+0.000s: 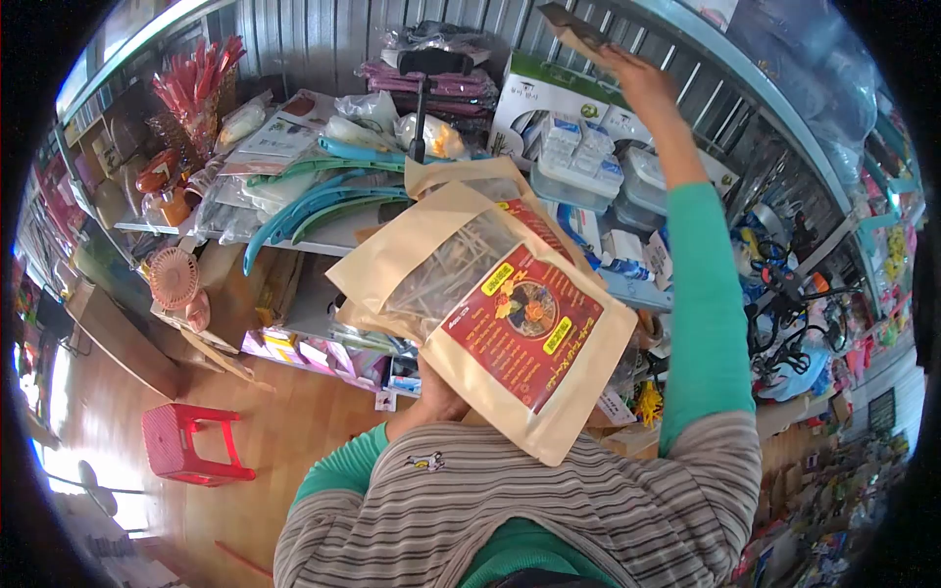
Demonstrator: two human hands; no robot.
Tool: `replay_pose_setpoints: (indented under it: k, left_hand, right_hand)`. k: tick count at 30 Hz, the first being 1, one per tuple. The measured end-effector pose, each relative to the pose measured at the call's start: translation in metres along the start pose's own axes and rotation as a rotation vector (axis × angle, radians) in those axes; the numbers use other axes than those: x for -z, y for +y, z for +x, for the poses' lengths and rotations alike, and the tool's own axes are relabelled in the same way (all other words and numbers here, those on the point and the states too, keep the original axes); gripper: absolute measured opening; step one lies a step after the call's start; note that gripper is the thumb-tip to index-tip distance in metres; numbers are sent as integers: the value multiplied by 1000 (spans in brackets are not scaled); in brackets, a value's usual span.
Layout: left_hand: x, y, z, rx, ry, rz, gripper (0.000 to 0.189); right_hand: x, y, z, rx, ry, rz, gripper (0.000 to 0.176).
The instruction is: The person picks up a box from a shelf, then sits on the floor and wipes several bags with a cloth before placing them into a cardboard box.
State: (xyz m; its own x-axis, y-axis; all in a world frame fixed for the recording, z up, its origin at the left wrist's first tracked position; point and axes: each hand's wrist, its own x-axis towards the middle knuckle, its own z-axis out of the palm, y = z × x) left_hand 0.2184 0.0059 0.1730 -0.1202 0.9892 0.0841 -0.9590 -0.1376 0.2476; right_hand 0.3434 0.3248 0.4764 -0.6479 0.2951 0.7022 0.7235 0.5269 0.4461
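Against my striped shirt, my left hand [441,394] supports a small stack of brown paper pouches [534,328] from below, most of its fingers hidden under them. The top pouch has a clear window with pale stick-like pieces inside and a red label with a picture of a bowl. Another pouch [470,176] shows behind it. High at the upper right, my right arm is stretched out and my right hand [637,83] grips a flat brown packet [573,31], seen nearly edge-on in front of the ribbed metal wall.
Goods crowd the shelf: blue and green curved plastic strips [323,206], clear plastic boxes [578,181], red bundles [199,83] and a phone holder on a stand [420,108]. A pink fan [176,279] stands left, a red stool [196,446] on the floor. Black-handled items [789,294] hang right.
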Motion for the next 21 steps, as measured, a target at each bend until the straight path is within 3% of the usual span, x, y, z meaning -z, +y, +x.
replay_pose_setpoints:
  k: [4, 6, 7, 9, 13, 14, 16, 18, 21]
  left_hand:
    - [5, -4, 0, -24, 35, -16, 63]
    - [8, -6, -1, -34, 44, -11, 63]
    - [11, -6, -1, -36, 29, -16, 63]
    - [13, -7, -4, -26, -22, -38, 64]
    - [11, -4, -3, 38, 53, 33, 69]
    - [9, -4, -4, -19, -82, 29, 69]
    - [3, -3, -2, -9, -64, 37, 69]
    - [-1, -1, -1, 6, -31, 56, 68]
    - [-17, 3, -5, 28, -25, -101, 70]
  right_hand:
    - [-54, -10, 30, 2, -82, -80, 50]
    - [-58, -23, 37, -227, -534, 47, 45]
    - [-61, -27, 36, -222, -533, 57, 45]
    - [-75, -22, 23, -181, -194, -76, 47]
    - [-65, -7, 10, -256, -107, 248, 44]
    - [-50, -4, 8, -192, -92, 381, 41]
    - [3, -28, -13, -125, 80, 566, 37]
    - [78, -66, -41, 180, 183, 709, 38]
    - [163, -111, -109, 352, -38, 934, 51]
